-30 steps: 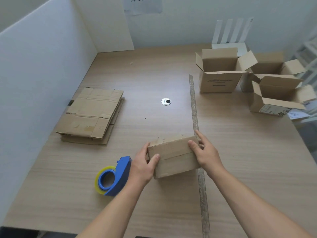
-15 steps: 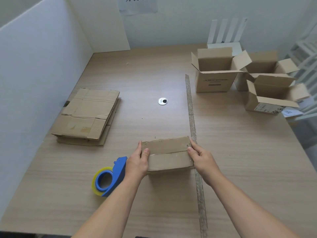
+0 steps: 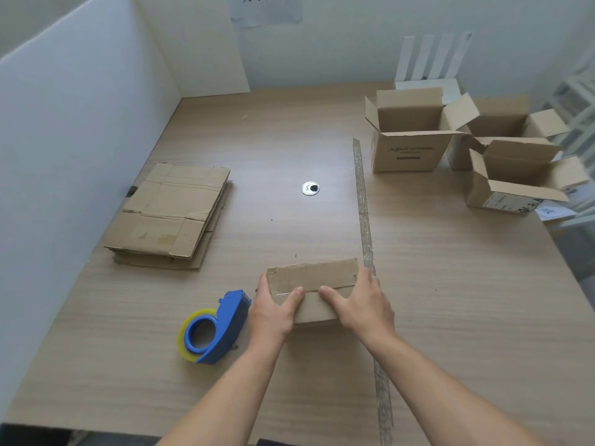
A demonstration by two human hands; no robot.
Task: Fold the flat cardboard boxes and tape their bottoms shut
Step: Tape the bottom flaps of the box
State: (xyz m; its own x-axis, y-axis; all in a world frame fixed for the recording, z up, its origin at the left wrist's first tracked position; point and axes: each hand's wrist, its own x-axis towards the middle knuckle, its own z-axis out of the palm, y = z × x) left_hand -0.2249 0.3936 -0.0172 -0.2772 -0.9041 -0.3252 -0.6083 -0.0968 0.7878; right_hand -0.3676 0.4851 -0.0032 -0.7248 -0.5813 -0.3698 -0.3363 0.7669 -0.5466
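Now | left hand: fingers grip box | right hand: fingers grip box

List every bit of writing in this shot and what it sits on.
Wall sheet: large dark characters, cut off by the frame's top edge, unreadable.
Upright open box: dark print on its front, too blurred to read.
Low open box: small label, print too small to read.
Paper slip beside it: handwritten marks, illegible.
Nearest box: no text shows.
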